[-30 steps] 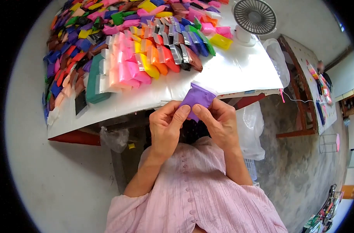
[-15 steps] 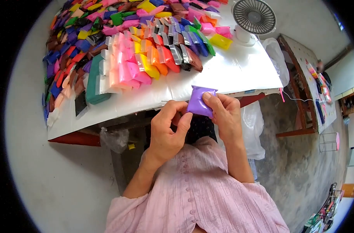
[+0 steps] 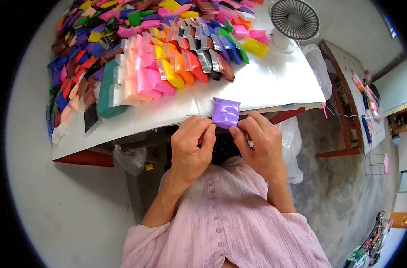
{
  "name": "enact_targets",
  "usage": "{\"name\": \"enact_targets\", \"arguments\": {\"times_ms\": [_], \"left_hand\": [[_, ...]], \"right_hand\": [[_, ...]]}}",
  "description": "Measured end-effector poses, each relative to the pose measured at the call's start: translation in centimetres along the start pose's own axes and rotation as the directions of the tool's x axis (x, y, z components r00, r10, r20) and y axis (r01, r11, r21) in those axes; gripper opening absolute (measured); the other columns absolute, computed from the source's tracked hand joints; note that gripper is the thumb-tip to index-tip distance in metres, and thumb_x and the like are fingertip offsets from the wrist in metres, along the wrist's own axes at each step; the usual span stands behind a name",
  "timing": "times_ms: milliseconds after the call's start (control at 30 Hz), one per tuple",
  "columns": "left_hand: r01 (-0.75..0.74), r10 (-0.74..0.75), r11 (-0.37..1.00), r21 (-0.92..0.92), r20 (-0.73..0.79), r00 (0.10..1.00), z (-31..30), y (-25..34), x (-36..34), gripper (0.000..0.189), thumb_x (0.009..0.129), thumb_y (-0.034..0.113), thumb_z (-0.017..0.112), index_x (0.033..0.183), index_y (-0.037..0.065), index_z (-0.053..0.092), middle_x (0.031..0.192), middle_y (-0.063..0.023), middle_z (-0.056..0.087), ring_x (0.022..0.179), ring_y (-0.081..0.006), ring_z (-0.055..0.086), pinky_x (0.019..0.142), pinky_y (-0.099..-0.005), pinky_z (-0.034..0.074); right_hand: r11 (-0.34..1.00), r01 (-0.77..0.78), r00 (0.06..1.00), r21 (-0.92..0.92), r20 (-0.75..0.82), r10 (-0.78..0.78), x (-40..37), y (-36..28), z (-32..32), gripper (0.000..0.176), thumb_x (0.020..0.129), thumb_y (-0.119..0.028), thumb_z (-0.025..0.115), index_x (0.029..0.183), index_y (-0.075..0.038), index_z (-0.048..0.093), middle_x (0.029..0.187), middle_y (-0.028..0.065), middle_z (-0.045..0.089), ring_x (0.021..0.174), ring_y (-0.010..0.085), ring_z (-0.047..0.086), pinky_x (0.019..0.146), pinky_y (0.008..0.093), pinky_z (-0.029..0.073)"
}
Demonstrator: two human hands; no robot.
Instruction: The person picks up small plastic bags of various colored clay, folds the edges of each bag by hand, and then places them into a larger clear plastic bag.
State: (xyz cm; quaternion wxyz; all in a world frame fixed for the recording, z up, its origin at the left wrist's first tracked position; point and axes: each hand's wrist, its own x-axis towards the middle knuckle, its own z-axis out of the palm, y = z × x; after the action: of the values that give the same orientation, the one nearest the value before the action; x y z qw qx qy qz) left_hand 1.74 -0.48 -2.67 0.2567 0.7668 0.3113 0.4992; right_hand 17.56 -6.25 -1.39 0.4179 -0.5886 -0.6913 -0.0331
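A small shiny purple packet (image 3: 226,113) is held up in front of me, just off the near edge of the table. My left hand (image 3: 191,145) pinches its lower left corner between thumb and fingers. At the lower right corner, my right hand (image 3: 259,145) pinches it with thumb and forefinger. The packet's face is toward me and its upper edge stands free. On the table beyond lie rows of clear-topped packets in pink (image 3: 144,85), yellow (image 3: 171,76), orange (image 3: 182,69), red (image 3: 196,67) and other colours, overlapping one another.
A dark green block (image 3: 108,91) lies left of the rows, beside a large heap of coloured packets (image 3: 91,40). A small white fan (image 3: 294,20) stands at the back right of the white-covered table (image 3: 266,85). Plastic bags (image 3: 292,152) hang below; another table (image 3: 346,89) stands right.
My right hand has moved from the packet's upper right face down to its lower right corner. The packet has turned to sit more level and shifted slightly left.
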Motion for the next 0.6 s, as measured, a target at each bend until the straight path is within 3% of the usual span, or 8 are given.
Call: {"name": "enact_targets", "arguments": {"times_ms": [133, 333, 433, 467, 533, 567, 600], "left_hand": [[-0.096, 0.092, 0.994, 0.055, 0.069, 0.993, -0.3, -0.2, 0.2, 0.006, 0.08, -0.001, 0.064, 0.083, -0.001, 0.059, 0.071, -0.0132, 0.053, 0.063, -0.0309, 0.053, 0.057, -0.0379, 0.044], [-0.337, 0.344, 0.886, 0.318, 0.035, 0.938, -0.3, -0.3, 0.0, 0.01, 0.075, -0.007, 0.063, 0.078, -0.001, 0.056, 0.067, -0.0125, 0.049, 0.059, -0.0309, 0.05, 0.054, -0.0374, 0.042], [-0.425, 0.463, 0.836, 0.346, -0.031, 0.886, 0.1, -0.5, -0.2, 0.01, 0.072, -0.005, 0.064, 0.075, 0.0, 0.056, 0.066, -0.0091, 0.046, 0.059, -0.0261, 0.049, 0.052, -0.0355, 0.039], [-0.452, 0.485, 0.836, 0.311, -0.037, 0.873, -0.1, -0.6, -0.1, 0.01, 0.073, -0.005, 0.064, 0.081, -0.003, 0.059, 0.072, -0.0114, 0.053, 0.062, -0.0269, 0.051, 0.054, -0.0357, 0.042], [-0.441, 0.464, 0.873, 0.211, -0.078, 0.882, -0.4, -0.9, 0.1, 0.012, 0.078, -0.006, 0.063, 0.089, -0.003, 0.061, 0.077, -0.0131, 0.058, 0.063, -0.0284, 0.053, 0.056, -0.0368, 0.043], [-0.437, 0.455, 0.885, 0.16, -0.098, 0.885, -0.6, -1.0, 0.2, 0.013, 0.08, -0.006, 0.063, 0.093, -0.003, 0.062, 0.079, -0.0139, 0.06, 0.064, -0.0291, 0.054, 0.056, -0.0373, 0.044], [-0.418, 0.428, 0.901, 0.116, -0.085, 0.9, -0.8, -1.0, 0.1, 0.014, 0.084, -0.004, 0.062, 0.097, -0.003, 0.063, 0.083, -0.0147, 0.063, 0.067, -0.0292, 0.056, 0.06, -0.0364, 0.046]], "right_hand": [[0.994, 0.082, 0.994, -0.072, -0.062, -0.087, 0.2, 0.4, 0.4, 0.017, 0.081, -0.01, 0.07, 0.075, -0.006, 0.054, 0.072, 0.0077, 0.05, 0.062, 0.0253, 0.055, 0.051, 0.0374, 0.044], [0.96, 0.238, 0.945, -0.144, -0.193, -0.263, -0.2, 0.3, 0.6, 0.019, 0.068, 0.001, 0.073, 0.074, -0.005, 0.056, 0.066, 0.0052, 0.05, 0.053, 0.0215, 0.049, 0.044, 0.0325, 0.036], [0.957, 0.259, 0.929, -0.131, -0.237, -0.284, -0.7, 0.2, 0.4, 0.018, 0.067, 0.002, 0.073, 0.075, -0.005, 0.058, 0.067, 0.0058, 0.051, 0.053, 0.0217, 0.049, 0.043, 0.0312, 0.036], [0.964, 0.259, 0.929, -0.058, -0.259, -0.266, -0.8, 0.4, 0.4, 0.014, 0.072, -0.001, 0.071, 0.078, -0.002, 0.058, 0.07, 0.0056, 0.053, 0.055, 0.0174, 0.05, 0.047, 0.0277, 0.037], [0.924, -0.017, 0.995, 0.382, -0.082, 0.052, -1.0, 0.0, -0.5, 0.013, 0.077, -0.005, 0.071, 0.082, 0.0, 0.06, 0.073, 0.0051, 0.053, 0.056, 0.014, 0.05, 0.05, 0.0254, 0.038], [0.812, -0.176, 0.983, 0.556, 0.054, 0.176, -0.9, -0.1, -0.9, 0.014, 0.08, -0.007, 0.071, 0.084, 0.002, 0.061, 0.075, 0.0048, 0.054, 0.057, 0.0123, 0.05, 0.051, 0.0242, 0.039], [0.674, -0.22, 0.971, 0.706, 0.091, 0.221, -0.7, 0.2, -0.5, 0.016, 0.086, -0.009, 0.068, 0.09, 0.005, 0.061, 0.08, 0.0025, 0.057, 0.063, 0.0066, 0.051, 0.056, 0.0214, 0.039]]}}
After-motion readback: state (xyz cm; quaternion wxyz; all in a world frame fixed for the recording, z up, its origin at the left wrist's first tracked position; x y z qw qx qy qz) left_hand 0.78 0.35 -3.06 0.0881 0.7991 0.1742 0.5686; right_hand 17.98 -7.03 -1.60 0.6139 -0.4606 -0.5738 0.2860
